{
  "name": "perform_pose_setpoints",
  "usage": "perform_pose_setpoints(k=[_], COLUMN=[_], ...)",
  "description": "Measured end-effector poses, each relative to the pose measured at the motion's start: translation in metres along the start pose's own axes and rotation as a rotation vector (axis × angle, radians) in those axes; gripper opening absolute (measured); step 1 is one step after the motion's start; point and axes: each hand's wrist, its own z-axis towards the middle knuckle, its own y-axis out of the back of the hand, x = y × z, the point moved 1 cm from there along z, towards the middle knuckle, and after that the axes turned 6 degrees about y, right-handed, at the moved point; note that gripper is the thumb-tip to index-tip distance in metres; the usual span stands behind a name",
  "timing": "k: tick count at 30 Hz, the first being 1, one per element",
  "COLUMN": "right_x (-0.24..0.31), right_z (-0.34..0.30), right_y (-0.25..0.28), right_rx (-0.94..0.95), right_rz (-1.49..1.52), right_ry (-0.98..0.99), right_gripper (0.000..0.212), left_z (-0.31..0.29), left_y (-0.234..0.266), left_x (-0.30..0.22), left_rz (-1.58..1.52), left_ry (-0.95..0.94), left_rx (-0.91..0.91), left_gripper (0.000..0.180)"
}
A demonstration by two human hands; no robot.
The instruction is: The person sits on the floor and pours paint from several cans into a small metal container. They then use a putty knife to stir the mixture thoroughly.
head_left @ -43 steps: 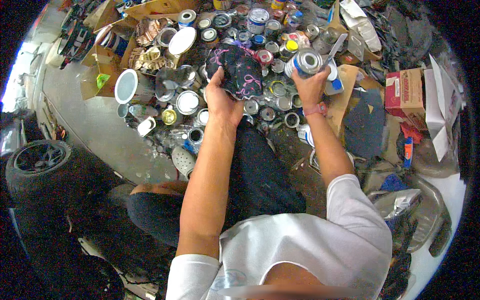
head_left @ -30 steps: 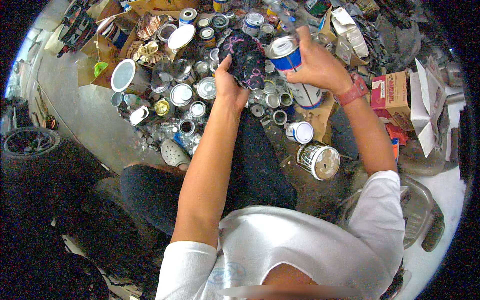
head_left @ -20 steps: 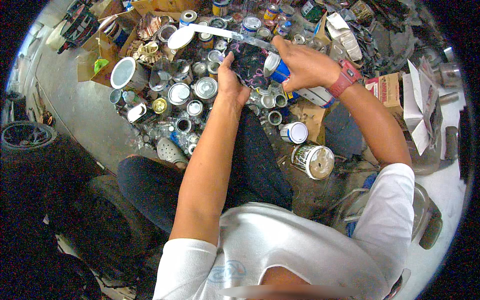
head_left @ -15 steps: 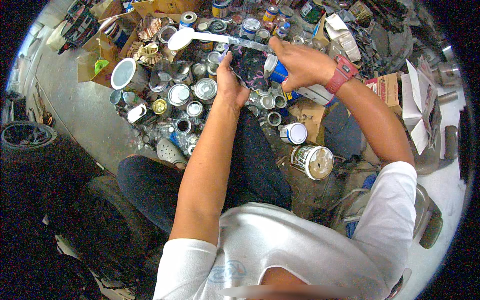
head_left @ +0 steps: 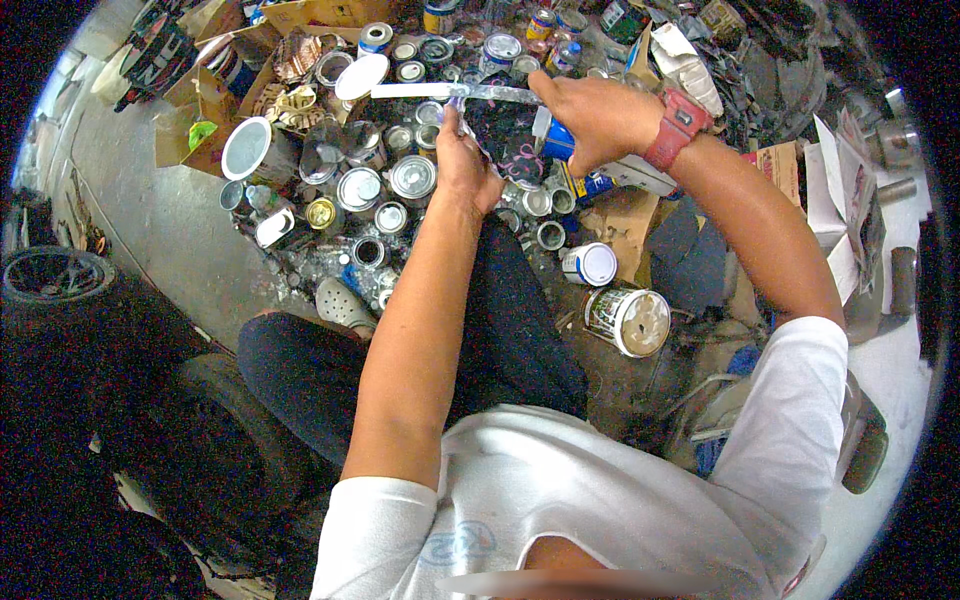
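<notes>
My left hand [head_left: 468,172] is closed on a dark cloth [head_left: 515,140] with pink squiggles; its thumb points up and its other fingers are partly hidden behind the cloth. My right hand [head_left: 605,120] grips the right end of a long, flat stick [head_left: 430,91], white at its left and grey and smeared toward my hand. The stick lies nearly level above the cloth, close to my left thumb. A blue and white container [head_left: 556,140] shows beneath my right fingers; I cannot tell whether they hold it. Near the stick's left end is a white round lid [head_left: 362,76].
Several paint cans, such as a grey-lidded can [head_left: 413,176], crowd the floor ahead. A white tub [head_left: 248,148] and cardboard boxes [head_left: 205,105] stand left. Right of my knee are a white-lidded can [head_left: 592,264] and a stained bucket [head_left: 636,324]. A wheel [head_left: 58,272] lies far left.
The stick's left end has dropped, so it lies more level and apart from the white lid in view. My right wrist has shifted slightly; my left hand still holds the cloth.
</notes>
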Motion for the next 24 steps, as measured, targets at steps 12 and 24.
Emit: perform_pose_setpoints(k=[12,24], right_x=[-0.013,-0.018], right_z=[0.012,-0.003], right_y=[0.011,0.011], right_rx=[0.028,0.054], right_rz=[0.025,0.030], right_ry=[-0.062,-0.092], right_gripper=[0.096,0.095], left_z=[-0.001,-0.004], left_y=[-0.007,-0.004], left_x=[0.003,-0.002], left_rz=[0.161,0.010], left_ry=[0.177,0.064], left_rx=[-0.046,-0.063], left_gripper=[0.063,0.059])
